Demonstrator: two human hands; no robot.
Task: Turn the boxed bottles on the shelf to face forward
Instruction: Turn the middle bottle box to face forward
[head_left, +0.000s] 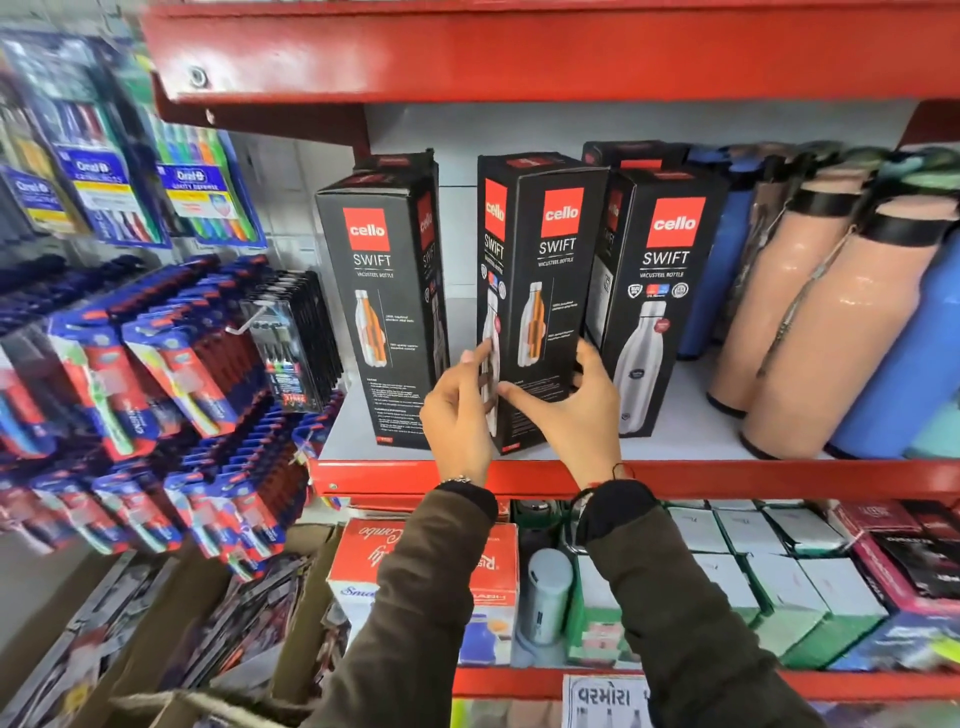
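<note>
While both hands, left grip (460, 400) and right grip (574, 402), are clasping the middle box (540, 291) low down, we are swivelling it gently, keeping its base flat on the shelf (675, 441).

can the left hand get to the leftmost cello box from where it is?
Probably yes. The left hand rests on the middle Cello box, right beside the leftmost Cello box; nothing stands between them and that box's front is unobstructed.

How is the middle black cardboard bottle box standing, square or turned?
Turned: the middle black cardboard bottle box shows two faces, with a corner edge towards the camera.
</note>
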